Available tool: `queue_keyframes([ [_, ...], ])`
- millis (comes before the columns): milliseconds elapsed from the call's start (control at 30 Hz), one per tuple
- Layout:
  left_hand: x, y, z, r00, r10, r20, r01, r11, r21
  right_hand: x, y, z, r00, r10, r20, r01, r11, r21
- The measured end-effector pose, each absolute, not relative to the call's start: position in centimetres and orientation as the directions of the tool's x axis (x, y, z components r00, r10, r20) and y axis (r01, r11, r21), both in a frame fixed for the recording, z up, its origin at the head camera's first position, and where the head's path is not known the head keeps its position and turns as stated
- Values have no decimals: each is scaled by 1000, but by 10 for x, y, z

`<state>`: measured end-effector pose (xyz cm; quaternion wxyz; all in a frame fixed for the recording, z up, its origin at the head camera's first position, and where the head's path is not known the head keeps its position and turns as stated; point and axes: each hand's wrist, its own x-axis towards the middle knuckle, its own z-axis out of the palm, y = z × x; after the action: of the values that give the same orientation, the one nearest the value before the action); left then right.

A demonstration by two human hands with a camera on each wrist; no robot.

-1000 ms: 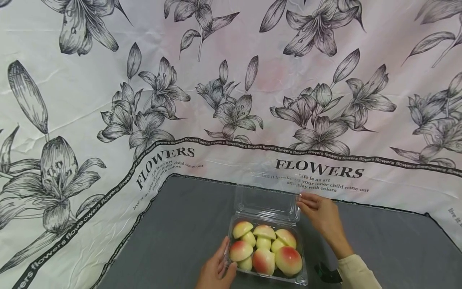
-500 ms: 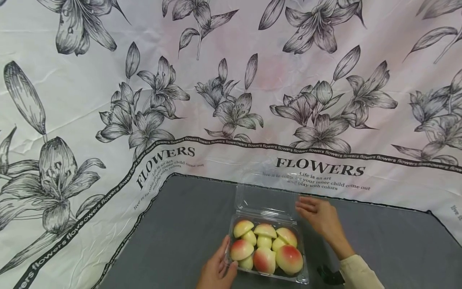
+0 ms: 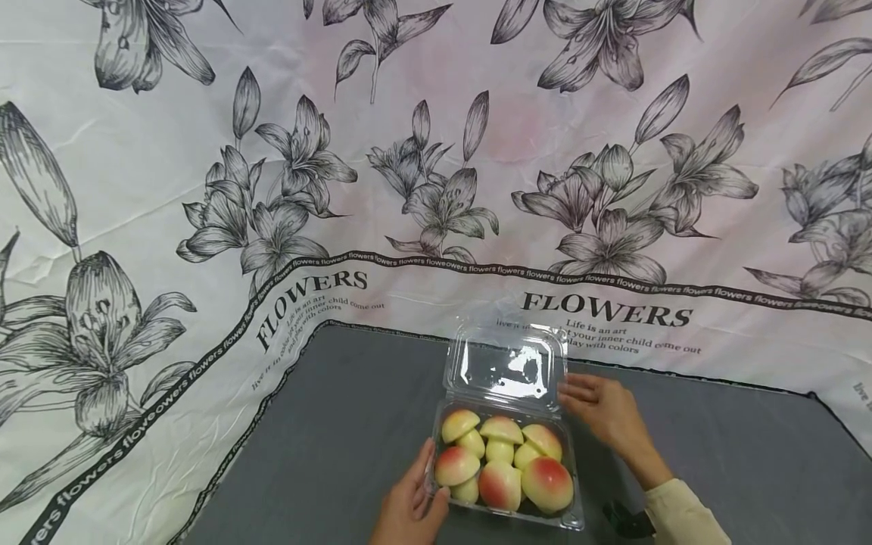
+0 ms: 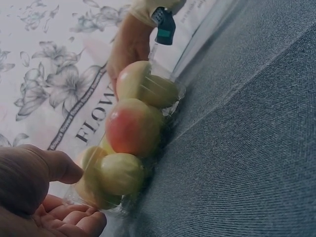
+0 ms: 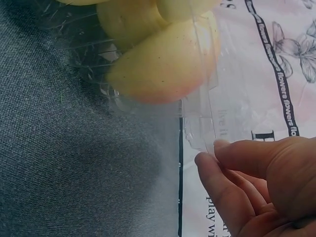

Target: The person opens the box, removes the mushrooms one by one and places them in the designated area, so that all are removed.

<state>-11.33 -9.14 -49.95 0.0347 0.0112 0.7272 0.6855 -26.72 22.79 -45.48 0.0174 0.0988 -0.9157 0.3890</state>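
A clear plastic clamshell box [image 3: 575, 484] stands on the grey tabletop with its hinged lid [image 3: 504, 367] raised at the back. Inside lie several mushroom-shaped pieces [image 3: 548, 484], pale yellow-green with red-flushed caps. My left hand [image 3: 412, 496] holds the box's left side, thumb at the front-left corner and fingers along the wall. In the left wrist view the thumb and curled fingers of the left hand [image 4: 54, 192] flank the box's end. My right hand [image 3: 606, 416] is at the lid's right edge; in the right wrist view the right hand [image 5: 252, 182] pinches that thin edge between thumb and forefinger.
A grey cloth surface [image 3: 327, 439] lies under the box. Behind and to the left hangs a white sheet [image 3: 422, 295] printed with flowers and lettering. Beside the right sleeve [image 3: 681, 511] is a dark device [image 3: 627, 521] with a green patch.
The lid has tilted slightly, and bright reflections now show on it. My right hand has shifted a little lower along its edge. The left hand and the box stay in place.
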Motion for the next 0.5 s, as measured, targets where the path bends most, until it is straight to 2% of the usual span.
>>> queue_keyframes([
  [167,-114,-92,-499,-996,78,-48,-43,60,997,-266,229,-455,-979,-184,89,-194,709,-678],
  [500,-115,-89,-500,-997,59,-59,-56,45,997,-268,228,-454,-980,-192,51,-173,699,-694],
])
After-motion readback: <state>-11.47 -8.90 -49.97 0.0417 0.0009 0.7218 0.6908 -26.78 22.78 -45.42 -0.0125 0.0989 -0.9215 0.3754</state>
